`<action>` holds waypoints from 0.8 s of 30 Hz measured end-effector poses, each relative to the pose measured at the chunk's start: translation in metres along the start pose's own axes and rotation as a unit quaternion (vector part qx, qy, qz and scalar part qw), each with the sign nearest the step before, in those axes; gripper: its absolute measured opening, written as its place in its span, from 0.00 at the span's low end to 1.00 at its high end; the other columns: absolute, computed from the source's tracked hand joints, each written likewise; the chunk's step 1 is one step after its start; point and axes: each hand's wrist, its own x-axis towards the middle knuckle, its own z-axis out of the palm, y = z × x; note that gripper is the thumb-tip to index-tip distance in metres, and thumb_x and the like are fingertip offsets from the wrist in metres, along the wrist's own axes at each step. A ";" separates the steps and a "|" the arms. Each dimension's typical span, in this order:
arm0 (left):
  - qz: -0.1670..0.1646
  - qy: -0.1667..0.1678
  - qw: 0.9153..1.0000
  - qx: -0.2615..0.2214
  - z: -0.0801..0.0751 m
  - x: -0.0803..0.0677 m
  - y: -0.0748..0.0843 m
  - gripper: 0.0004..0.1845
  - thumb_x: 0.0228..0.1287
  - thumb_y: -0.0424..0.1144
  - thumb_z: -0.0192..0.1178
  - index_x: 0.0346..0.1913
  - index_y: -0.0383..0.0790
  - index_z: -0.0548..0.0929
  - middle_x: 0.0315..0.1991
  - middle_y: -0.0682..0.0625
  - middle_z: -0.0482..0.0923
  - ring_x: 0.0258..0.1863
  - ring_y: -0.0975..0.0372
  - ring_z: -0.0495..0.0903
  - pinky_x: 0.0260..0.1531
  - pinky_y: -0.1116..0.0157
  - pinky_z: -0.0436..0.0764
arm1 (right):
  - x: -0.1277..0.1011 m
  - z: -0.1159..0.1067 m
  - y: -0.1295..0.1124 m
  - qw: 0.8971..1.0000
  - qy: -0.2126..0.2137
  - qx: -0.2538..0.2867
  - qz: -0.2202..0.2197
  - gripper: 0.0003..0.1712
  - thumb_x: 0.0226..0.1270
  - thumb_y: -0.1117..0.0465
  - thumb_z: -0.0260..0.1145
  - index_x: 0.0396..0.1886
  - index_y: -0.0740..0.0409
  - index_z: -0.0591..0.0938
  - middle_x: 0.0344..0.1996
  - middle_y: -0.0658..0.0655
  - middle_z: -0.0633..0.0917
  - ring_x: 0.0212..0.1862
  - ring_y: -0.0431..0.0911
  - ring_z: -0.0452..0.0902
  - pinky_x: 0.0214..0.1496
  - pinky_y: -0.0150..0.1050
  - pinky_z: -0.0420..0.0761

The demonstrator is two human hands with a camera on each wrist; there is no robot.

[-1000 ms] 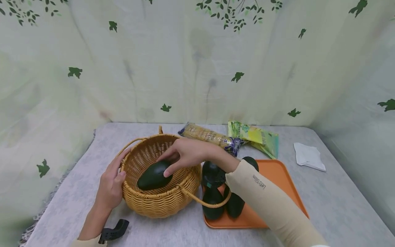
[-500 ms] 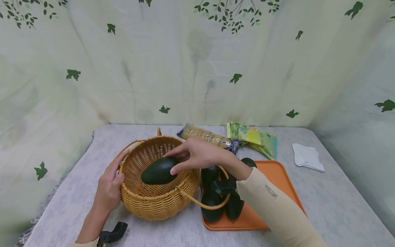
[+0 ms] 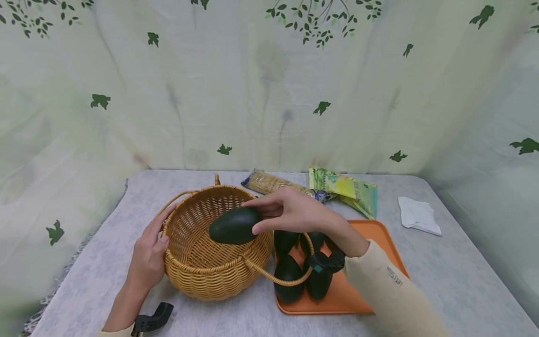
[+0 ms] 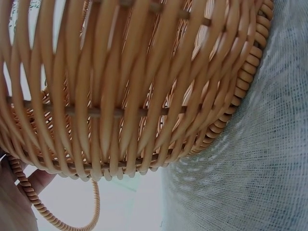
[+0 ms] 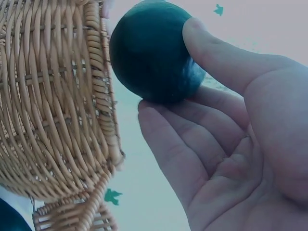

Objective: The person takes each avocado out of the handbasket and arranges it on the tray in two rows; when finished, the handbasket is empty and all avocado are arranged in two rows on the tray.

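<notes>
A dark green avocado (image 3: 235,225) is pinched at its right end between the thumb and fingers of my right hand (image 3: 294,210). It overlaps the right part of the opening of a round wicker basket (image 3: 214,285). In the right wrist view the avocado (image 5: 149,53) sits at the fingertips, beside the basket's rim (image 5: 98,86). My left hand (image 3: 149,250) grips the basket's left rim, fingers by the raised handle and thumb outside. In the left wrist view woven wall (image 4: 115,86) fills most of the picture, and a bit of the left hand (image 4: 14,202) shows behind the handle.
Several more avocados (image 3: 288,276) lie on an orange tray (image 3: 349,299) at the right, partly under the basket's right handle (image 3: 290,282). Behind are a clear pack of noodles (image 3: 265,180), green-yellow packets (image 3: 345,187) and, farther right, a white folded tissue (image 3: 418,215).
My right hand has raised the avocado out of the basket's inside and moved it rightward toward the rim. The left hand keeps its hold on the basket.
</notes>
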 end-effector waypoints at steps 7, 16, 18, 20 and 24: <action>-0.003 0.001 1.000 -0.006 0.000 0.000 0.002 0.32 0.72 0.35 0.39 0.78 0.41 0.68 0.72 0.36 0.70 0.75 0.71 0.60 0.70 0.77 0.56 | -0.022 -0.005 0.004 0.999 0.027 0.017 0.003 0.34 0.65 0.56 0.75 0.71 0.50 0.79 0.59 0.54 0.86 0.58 0.42 0.84 0.54 0.37 0.84; 0.009 0.001 1.000 0.005 0.000 0.002 0.003 0.32 0.71 0.34 0.39 0.77 0.36 0.68 0.73 0.38 0.70 0.75 0.73 0.60 0.69 0.79 0.56 | -0.054 -0.011 0.019 0.997 0.053 0.055 0.026 0.34 0.64 0.56 0.75 0.71 0.49 0.78 0.64 0.53 0.84 0.60 0.44 0.84 0.57 0.39 0.83; 0.009 0.001 1.000 0.006 0.000 0.002 0.004 0.32 0.71 0.34 0.39 0.77 0.37 0.67 0.73 0.39 0.70 0.75 0.73 0.60 0.69 0.79 0.56 | -0.063 -0.012 0.023 0.996 0.058 0.064 0.028 0.34 0.64 0.56 0.75 0.71 0.50 0.78 0.63 0.55 0.84 0.59 0.47 0.85 0.56 0.40 0.84; 0.009 0.001 1.000 0.006 0.000 0.002 0.004 0.32 0.71 0.35 0.39 0.77 0.37 0.67 0.73 0.37 0.70 0.75 0.73 0.60 0.68 0.79 0.56 | -0.071 -0.014 0.028 0.995 0.067 0.068 0.032 0.34 0.64 0.56 0.75 0.71 0.51 0.78 0.61 0.56 0.85 0.58 0.48 0.85 0.55 0.41 0.84; 0.007 0.000 1.000 0.005 -0.001 0.002 0.004 0.32 0.71 0.34 0.39 0.77 0.38 0.67 0.73 0.36 0.70 0.74 0.73 0.60 0.68 0.79 0.56 | -0.086 -0.018 0.036 0.993 0.085 0.073 0.043 0.35 0.65 0.57 0.75 0.71 0.55 0.78 0.60 0.60 0.86 0.57 0.50 0.86 0.54 0.42 0.85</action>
